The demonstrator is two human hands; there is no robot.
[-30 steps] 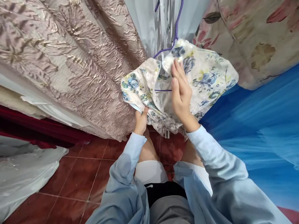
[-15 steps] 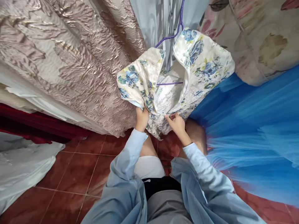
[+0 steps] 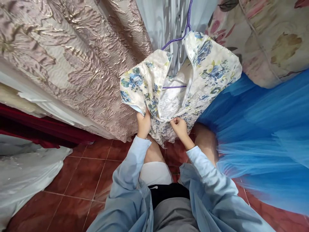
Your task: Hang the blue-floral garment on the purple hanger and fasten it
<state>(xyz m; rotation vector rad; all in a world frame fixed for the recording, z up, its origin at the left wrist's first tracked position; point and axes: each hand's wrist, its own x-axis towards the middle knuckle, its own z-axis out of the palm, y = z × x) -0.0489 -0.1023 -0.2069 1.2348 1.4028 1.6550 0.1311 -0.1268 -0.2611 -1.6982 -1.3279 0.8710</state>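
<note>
A cream garment with blue and yellow-green flowers (image 3: 213, 72) hangs in front of me on a purple hanger (image 3: 177, 39). Its neckline gapes, and the hanger's lower bar shows across the opening. My left hand (image 3: 144, 125) is closed on the fabric under the left armhole, thumb on top. At the bottom of the neckline, my right hand (image 3: 180, 126) pinches the edge of the cloth between thumb and fingertips. The garment's lower part falls in folds below both hands.
A pinkish embossed gown (image 3: 91, 71) hangs on the left, near dark red fabric (image 3: 36, 125) and white fabric (image 3: 33, 174). Blue tulle (image 3: 260, 135) and a floral-print cloth (image 3: 270, 42) hang on the right. Red floor tiles (image 3: 84, 177) lie below.
My right hand's extended index finger has curled in to pinch the neckline edge. The left hand keeps its hold, slightly shifted left, and the neckline's right side has moved inward a little.
</note>
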